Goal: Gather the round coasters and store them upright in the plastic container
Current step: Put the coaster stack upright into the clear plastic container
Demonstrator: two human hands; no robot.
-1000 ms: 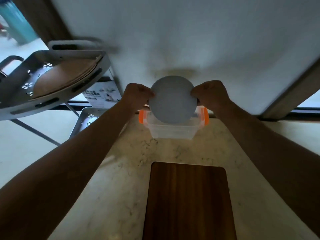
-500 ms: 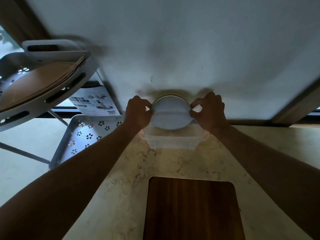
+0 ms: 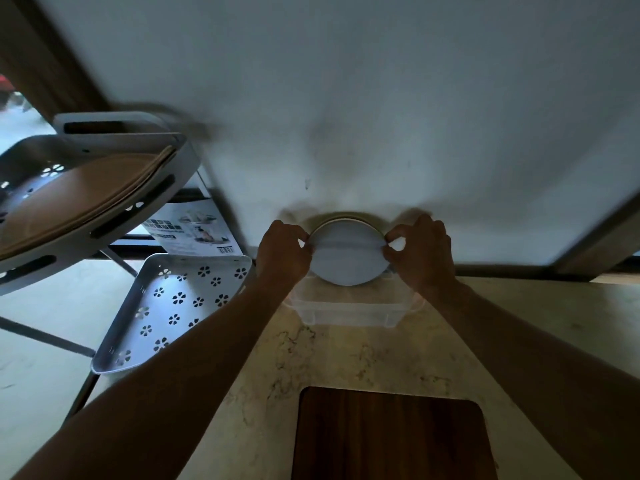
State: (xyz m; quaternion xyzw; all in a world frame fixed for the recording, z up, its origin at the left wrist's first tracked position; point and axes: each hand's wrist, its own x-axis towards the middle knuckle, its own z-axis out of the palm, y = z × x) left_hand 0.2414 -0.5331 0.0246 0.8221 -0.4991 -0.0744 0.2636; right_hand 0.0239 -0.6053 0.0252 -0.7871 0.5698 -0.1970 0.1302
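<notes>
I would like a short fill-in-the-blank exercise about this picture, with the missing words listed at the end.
1. The left hand and the right hand hold the round coasters by their ____ edges.
2. The coasters stand ____, not flat.
3. Their lower part sits inside the clear plastic ____.
4. Nearer the camera, a dark ____ board lies on the counter.

Missing words: opposite; upright; container; wooden

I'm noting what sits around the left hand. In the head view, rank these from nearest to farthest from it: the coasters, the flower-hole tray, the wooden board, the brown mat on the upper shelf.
From the left hand:
1. Coasters, gripped at their left edge.
2. Flower-hole tray, just left and lower.
3. Wooden board, at the counter's near edge.
4. Brown mat, far left on the upper shelf.
</notes>
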